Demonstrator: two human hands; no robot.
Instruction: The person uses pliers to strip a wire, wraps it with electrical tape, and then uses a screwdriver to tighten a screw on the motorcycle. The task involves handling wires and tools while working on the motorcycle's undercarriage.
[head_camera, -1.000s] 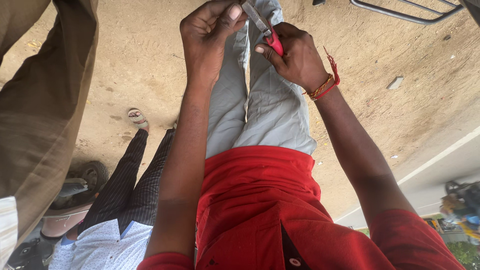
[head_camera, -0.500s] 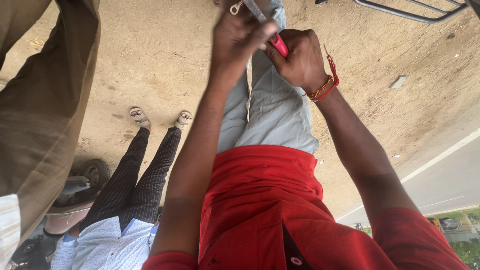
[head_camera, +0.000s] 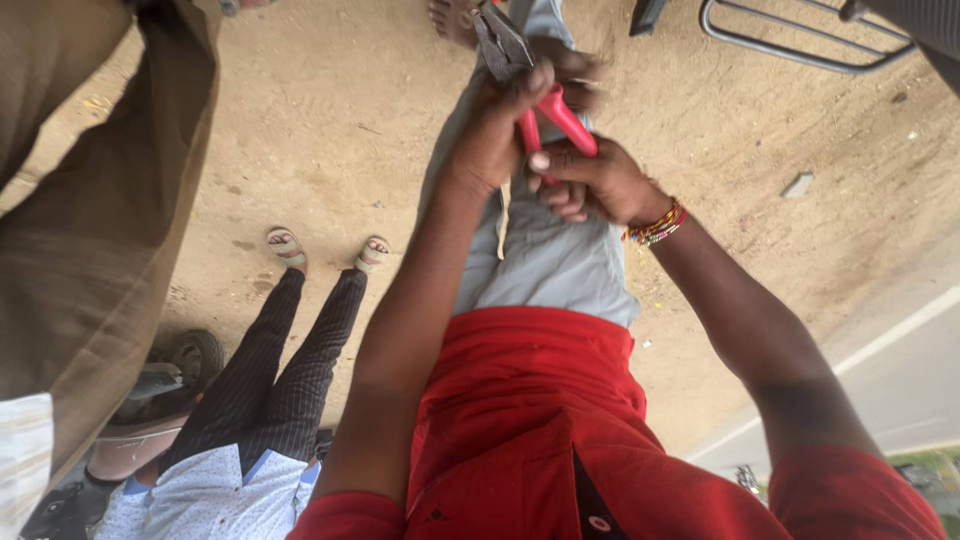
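Observation:
Both my hands meet over my grey trousers, holding a pair of pliers (head_camera: 553, 108) with red handles and dark metal jaws. My left hand (head_camera: 490, 135) wraps the tool just below the jaws, thumb pressed on a handle. A beaded bracelet circles the wrist of my right hand (head_camera: 598, 182), which grips the red handles from the right. I cannot tell whether the jaws pinch anything. My red shirt fills the lower middle of the view.
A person in dark striped trousers (head_camera: 300, 350) and sandals stands close on my left, on sandy ground. Another person in brown clothing (head_camera: 90, 250) fills the far left. A metal rack (head_camera: 800, 40) is at top right, a wheel (head_camera: 185, 360) at lower left, a paved road (head_camera: 900, 370) at right.
My left hand slid from the pliers' tip down onto the tool beside the right hand. The view shifted, so the pliers and hands sit lower in frame.

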